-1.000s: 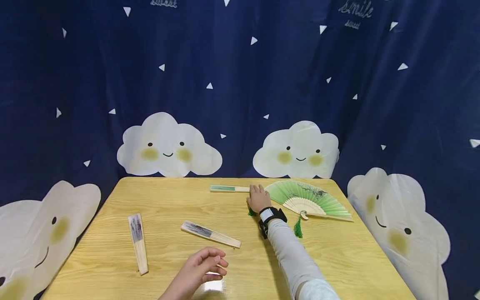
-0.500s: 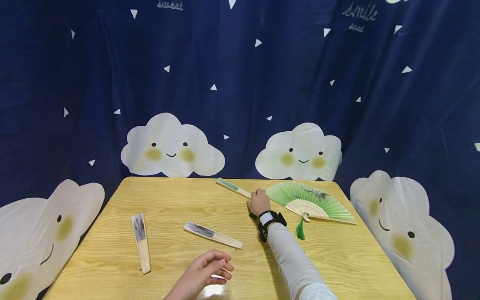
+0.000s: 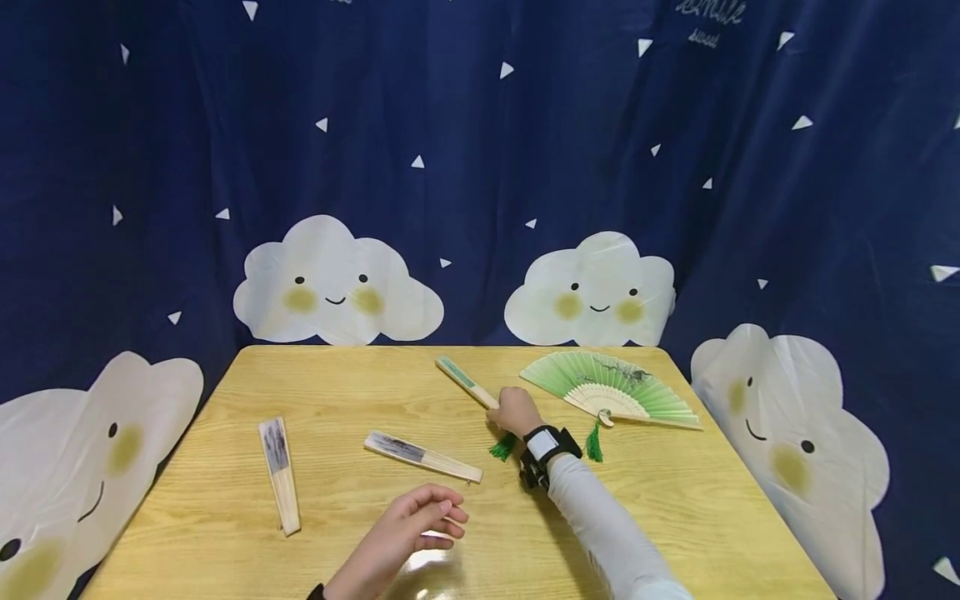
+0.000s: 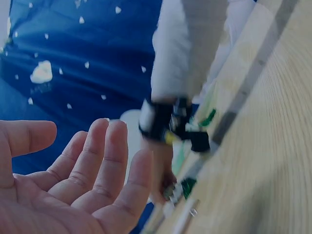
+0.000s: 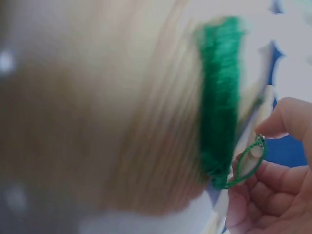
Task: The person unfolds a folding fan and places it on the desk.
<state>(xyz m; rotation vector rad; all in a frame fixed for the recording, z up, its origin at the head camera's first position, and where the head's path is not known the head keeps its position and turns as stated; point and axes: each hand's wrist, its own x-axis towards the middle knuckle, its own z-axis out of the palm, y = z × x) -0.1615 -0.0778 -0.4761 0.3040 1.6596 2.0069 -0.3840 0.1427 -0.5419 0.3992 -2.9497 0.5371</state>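
My right hand (image 3: 517, 412) grips the handle end of a folded hand fan (image 3: 461, 378) with a green cloth part. From that end a green tassel (image 5: 220, 97) dangles on a cord, large in the right wrist view. Nearer the front, my left hand (image 3: 420, 523) hovers over the table with fingers loosely bent and nothing in them; the left wrist view shows its palm (image 4: 73, 200). Just beyond it lies a folded fan with a grey pattern (image 3: 423, 457). Another folded grey-patterned fan (image 3: 280, 475) lies at the left, pointing away from me.
A spread green fan (image 3: 611, 387) with its own tassel (image 3: 595, 442) lies at the back right of the wooden table (image 3: 360, 383). Behind the table hangs a dark blue curtain (image 3: 480, 150) with white cloud shapes.
The green folded fan has turned from lying sideways to a slant and come slightly nearer with my right hand. My left hand stays near its place.
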